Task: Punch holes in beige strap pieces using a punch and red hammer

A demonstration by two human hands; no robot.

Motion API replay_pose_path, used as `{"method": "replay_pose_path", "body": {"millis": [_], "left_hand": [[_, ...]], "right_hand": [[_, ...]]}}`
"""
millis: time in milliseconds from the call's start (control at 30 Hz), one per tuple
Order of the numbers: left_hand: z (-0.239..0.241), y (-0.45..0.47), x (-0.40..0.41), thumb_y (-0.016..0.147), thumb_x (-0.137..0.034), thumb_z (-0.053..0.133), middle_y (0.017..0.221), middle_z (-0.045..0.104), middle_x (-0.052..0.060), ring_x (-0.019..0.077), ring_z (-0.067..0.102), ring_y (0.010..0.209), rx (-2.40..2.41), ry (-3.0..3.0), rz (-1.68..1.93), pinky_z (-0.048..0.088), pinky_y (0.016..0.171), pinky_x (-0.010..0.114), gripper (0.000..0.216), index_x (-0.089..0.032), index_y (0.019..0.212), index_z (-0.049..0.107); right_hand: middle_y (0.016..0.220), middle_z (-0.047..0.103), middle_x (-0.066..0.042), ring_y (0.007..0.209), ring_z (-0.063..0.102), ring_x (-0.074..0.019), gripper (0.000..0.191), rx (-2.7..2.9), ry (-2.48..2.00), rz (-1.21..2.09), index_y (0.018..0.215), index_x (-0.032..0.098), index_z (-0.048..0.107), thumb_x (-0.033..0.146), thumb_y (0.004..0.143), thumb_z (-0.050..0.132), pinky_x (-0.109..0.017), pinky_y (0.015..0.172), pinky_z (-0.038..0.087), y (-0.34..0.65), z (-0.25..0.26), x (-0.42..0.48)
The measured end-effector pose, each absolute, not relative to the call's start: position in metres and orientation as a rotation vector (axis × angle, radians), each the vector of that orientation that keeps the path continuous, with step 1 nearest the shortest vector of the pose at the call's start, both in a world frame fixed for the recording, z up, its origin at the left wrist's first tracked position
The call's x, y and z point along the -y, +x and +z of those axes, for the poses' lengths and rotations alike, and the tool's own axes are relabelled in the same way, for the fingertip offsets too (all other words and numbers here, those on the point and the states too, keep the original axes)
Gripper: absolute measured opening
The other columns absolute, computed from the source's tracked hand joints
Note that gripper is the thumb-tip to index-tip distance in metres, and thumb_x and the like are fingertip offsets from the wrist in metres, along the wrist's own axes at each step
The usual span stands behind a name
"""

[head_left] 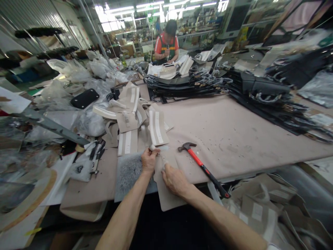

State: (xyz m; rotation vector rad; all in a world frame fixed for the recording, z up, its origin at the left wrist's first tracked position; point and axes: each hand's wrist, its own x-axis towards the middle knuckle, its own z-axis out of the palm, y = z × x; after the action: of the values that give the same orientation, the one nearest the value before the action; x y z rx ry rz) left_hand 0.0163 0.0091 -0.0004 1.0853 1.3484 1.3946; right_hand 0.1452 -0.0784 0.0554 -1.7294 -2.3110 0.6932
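A flat grey-beige panel [166, 194] lies at the table's front edge, partly jutting over it. My right hand [174, 180] has its fingers closed on this panel's upper part. Just left of it, my left hand [149, 159] pinches something small and pale near the panel's edge; its kind is too small to make out. Under my left wrist is a speckled grey board [127, 177]. To the right rests a claw hammer [200, 163] with a red and black handle, untouched. Beyond my hands lie several beige pieces with white strips [157, 126].
Black panels [179, 86] with metal fittings are stacked at the back and right. Plastic bags [91, 83] crowd the left, beside a metal bar [52, 126]. More beige pieces [262, 208] hang below the table edge at right. A co-worker [168, 45] sits across the table.
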Motion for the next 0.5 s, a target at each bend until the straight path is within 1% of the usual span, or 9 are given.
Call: {"method": "replay_pose_path", "body": {"millis": [67,133,233,300,400,433,500], "left_hand": [[-0.004,0.015,-0.011,0.074,-0.039,0.075,0.078,0.071,0.003,0.0144,0.065,0.071,-1.334,1.039,1.454,0.051,0.068,0.024,0.026,-0.016,0.082,0.066],[-0.008,0.015,-0.012,0.074,-0.039,0.075,0.08,0.071,0.003,0.0142,0.066,0.073,-1.328,1.068,1.493,0.051,0.07,0.024,0.026,-0.016,0.084,0.067],[-0.012,0.013,-0.012,0.077,-0.039,0.073,0.081,0.072,0.004,0.0147,0.066,0.075,-1.347,1.029,1.588,0.052,0.074,0.025,0.025,-0.015,0.085,0.068],[-0.013,0.013,-0.012,0.077,-0.039,0.072,0.081,0.072,0.004,0.0153,0.067,0.076,-1.363,0.994,1.62,0.053,0.075,0.025,0.026,-0.015,0.085,0.067],[-0.009,0.012,-0.01,0.079,-0.038,0.068,0.079,0.07,0.003,0.0143,0.065,0.074,-1.397,0.998,1.602,0.052,0.073,0.024,0.024,-0.015,0.085,0.065],[-0.007,0.012,-0.009,0.08,-0.037,0.067,0.077,0.069,0.002,0.0136,0.064,0.073,-1.418,1.03,1.579,0.051,0.071,0.023,0.022,-0.016,0.085,0.065],[-0.003,0.013,-0.006,0.079,-0.034,0.067,0.073,0.067,0.0,0.0129,0.061,0.068,-1.468,1.112,1.525,0.049,0.067,0.022,0.018,-0.016,0.083,0.065]], "right_hand": [[0.088,0.07,-0.012,0.076,0.068,-0.0253,0.02,2.25,-1.741,0.701,0.105,0.015,0.056,0.027,0.098,0.042,-0.033,0.064,0.045,0.146,0.048,0.08],[0.092,0.071,-0.012,0.08,0.069,-0.0246,0.02,2.175,-1.737,0.711,0.108,0.016,0.057,0.026,0.097,0.043,-0.032,0.067,0.046,0.155,0.049,0.079],[0.094,0.071,-0.012,0.084,0.068,-0.0232,0.028,2.013,-1.781,0.665,0.117,0.015,0.057,0.023,0.097,0.04,-0.031,0.072,0.047,0.174,0.062,0.071],[0.09,0.071,-0.012,0.081,0.068,-0.0222,0.032,1.846,-1.802,0.579,0.12,0.013,0.058,0.023,0.096,0.04,-0.029,0.07,0.048,0.185,0.077,0.058],[0.078,0.07,-0.005,0.061,0.064,-0.016,0.036,1.653,-1.688,0.469,0.121,0.01,0.059,0.023,0.098,0.036,-0.024,0.056,0.048,0.196,0.103,0.034],[0.072,0.069,-0.002,0.053,0.061,-0.0134,0.037,1.662,-1.655,0.381,0.117,0.009,0.062,0.022,0.099,0.032,-0.021,0.049,0.046,0.197,0.111,0.025],[0.059,0.064,0.003,0.042,0.051,-0.0104,0.043,1.761,-1.64,0.093,0.098,0.008,0.067,0.023,0.101,0.028,-0.019,0.04,0.042,0.199,0.125,0.01]]}}
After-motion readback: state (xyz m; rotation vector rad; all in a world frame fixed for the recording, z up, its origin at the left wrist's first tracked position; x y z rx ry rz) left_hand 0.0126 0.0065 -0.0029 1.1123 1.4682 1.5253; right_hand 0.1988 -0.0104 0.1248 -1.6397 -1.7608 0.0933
